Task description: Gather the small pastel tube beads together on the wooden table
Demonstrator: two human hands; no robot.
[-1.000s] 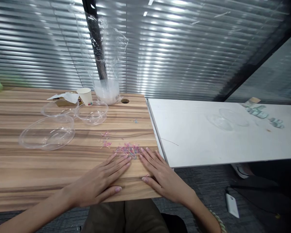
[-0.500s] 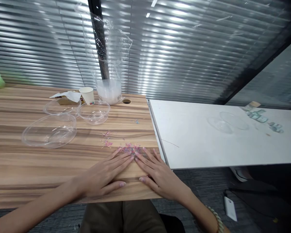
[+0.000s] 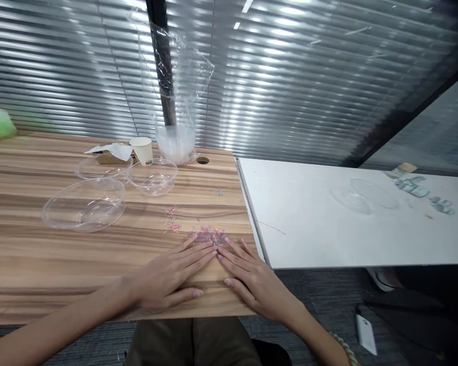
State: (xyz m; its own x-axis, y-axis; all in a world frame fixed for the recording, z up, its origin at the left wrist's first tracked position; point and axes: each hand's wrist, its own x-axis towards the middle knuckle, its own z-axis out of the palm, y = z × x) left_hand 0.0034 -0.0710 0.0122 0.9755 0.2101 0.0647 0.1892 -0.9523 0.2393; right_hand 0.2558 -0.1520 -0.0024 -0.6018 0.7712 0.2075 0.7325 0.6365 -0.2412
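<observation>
My left hand (image 3: pixel 173 274) lies flat on the wood-grain table (image 3: pixel 15 264), its fingers stretched out to the right. Opposite it, my right hand (image 3: pixel 254 277) rests palm down, and the fingertips of both hands come close together. Just beyond them is a heap of tiny pink, purple and blue bits (image 3: pixel 209 235), which the fingertips touch along its near edge. A smaller scatter of pink bits (image 3: pixel 172 224) lies to the left. The bits are too small to name exactly. Neither hand grips anything.
Clear plastic bowls (image 3: pixel 86 208) stand on the left, with a paper cup (image 3: pixel 142 150) and a tall clear container in a plastic bag (image 3: pixel 176 145) behind. A white table (image 3: pixel 301 218) adjoins on the right, holding clear lids (image 3: pixel 374 193). A white phone-like device (image 3: pixel 365 334) lies on the floor.
The view has shifted slightly, so everything sits a little further right. Both hands keep nearly the same flat pose at the heap's near edge.
</observation>
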